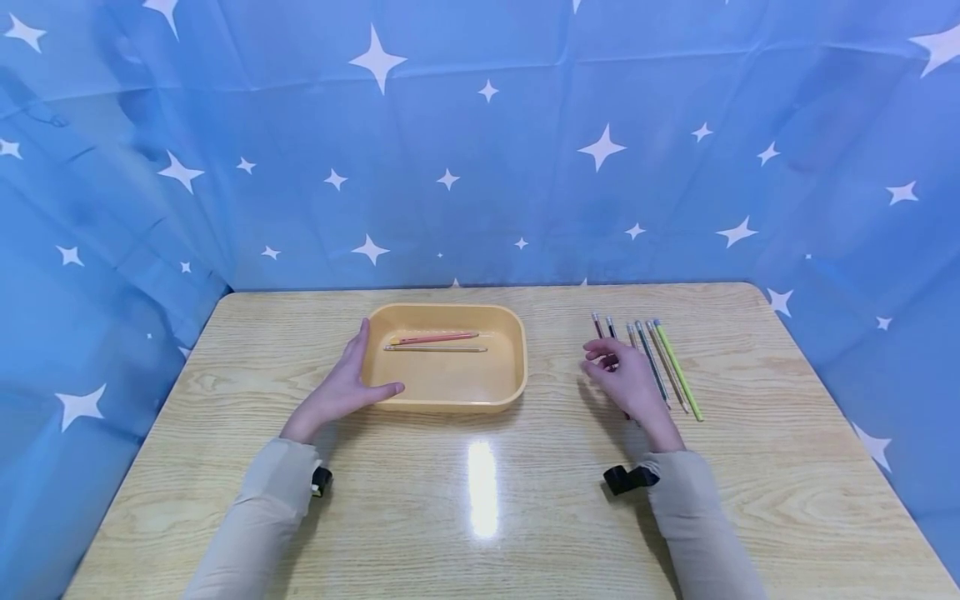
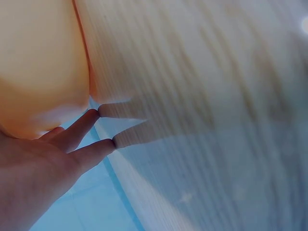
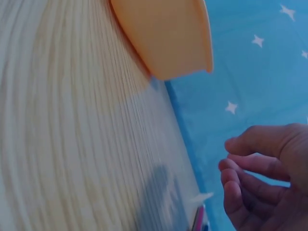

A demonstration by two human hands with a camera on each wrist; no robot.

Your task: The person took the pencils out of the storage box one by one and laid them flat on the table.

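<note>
Left hand [image 1: 341, 392] rests against the near-left corner of the orange tray [image 1: 510, 367], fingers straight, thumb along the front wall. Two pencils [image 1: 435, 342] lie inside. Right hand [image 1: 626, 379], fingers loosely curled and holding nothing, hovers over the row of pencils [image 1: 667, 358] on the surface [image 1: 480, 517].
</note>
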